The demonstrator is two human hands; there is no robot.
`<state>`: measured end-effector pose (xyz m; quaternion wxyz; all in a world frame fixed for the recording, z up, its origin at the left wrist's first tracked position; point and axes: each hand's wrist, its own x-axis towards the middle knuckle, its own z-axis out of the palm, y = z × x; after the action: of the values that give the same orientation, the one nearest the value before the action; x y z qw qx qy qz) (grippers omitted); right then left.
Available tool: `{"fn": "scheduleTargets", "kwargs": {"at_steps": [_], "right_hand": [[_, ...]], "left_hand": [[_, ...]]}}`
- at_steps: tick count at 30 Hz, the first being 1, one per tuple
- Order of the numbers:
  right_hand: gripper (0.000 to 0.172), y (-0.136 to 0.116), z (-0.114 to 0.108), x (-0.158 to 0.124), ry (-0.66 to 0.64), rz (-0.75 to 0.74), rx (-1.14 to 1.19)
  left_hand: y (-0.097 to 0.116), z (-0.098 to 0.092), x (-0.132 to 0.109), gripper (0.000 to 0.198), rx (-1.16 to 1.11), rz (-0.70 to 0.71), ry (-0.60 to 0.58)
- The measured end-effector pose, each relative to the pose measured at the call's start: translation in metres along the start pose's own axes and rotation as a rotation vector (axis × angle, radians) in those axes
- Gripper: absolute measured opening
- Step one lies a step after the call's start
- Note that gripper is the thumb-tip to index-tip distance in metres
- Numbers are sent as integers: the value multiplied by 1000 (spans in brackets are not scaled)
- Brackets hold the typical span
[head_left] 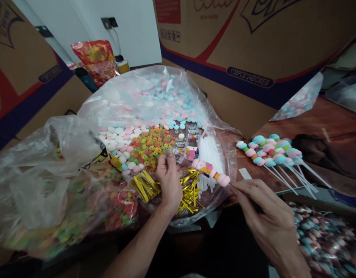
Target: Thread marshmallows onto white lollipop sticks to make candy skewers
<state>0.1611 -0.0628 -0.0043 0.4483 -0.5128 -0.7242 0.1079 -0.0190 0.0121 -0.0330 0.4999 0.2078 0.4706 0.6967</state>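
Note:
A candy skewer (211, 172) with pink pieces sits inside a clear printed wrapper, tilted across the middle. My left hand (169, 181) pinches the clear wrapper's upper end between thumb and fingers. At the lower end, the fingertips of my right hand (263, 216) are closed on the skewer's stick, which they mostly hide. Gold twist ties (191, 193) lie below the skewer, and another gold bundle (145, 186) is left of my left wrist. Flat printed wrappers (192, 139) and white sticks (209, 154) lie just beyond my hands.
Fruit-coloured gummy rings (151, 144) and pastel candies (118, 137) spread from a large clear bag (108, 100). Finished-looking skewers (270, 150) lie at right, above a box of wrapped candy (328, 239). Cardboard boxes (212, 46) stand behind; a gummy bag (58, 208) is left.

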Motion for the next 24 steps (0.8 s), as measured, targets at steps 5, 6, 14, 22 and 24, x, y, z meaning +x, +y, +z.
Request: {"fn": "scheduleTargets", "kwargs": {"at_steps": [5,6,14,22,24], "right_hand": [[18,0,8,0,8,33,64],[19,0,9,0,6,33,74],[17,-7,33,-2,-4,-21,30],[16,-16,41,-6,-56,27,82],[13,-16,42,-7,-53,94,158]], "left_hand": [[7,6,-5,35,-113,-97,-37],[9,7,-6,38,-129,-126,-58],[11,18,-20,25,-250,-251,-158],[13,17,-22,28,-253,-282,-183],[13,17,-22,28,-252,-309,-214]]}}
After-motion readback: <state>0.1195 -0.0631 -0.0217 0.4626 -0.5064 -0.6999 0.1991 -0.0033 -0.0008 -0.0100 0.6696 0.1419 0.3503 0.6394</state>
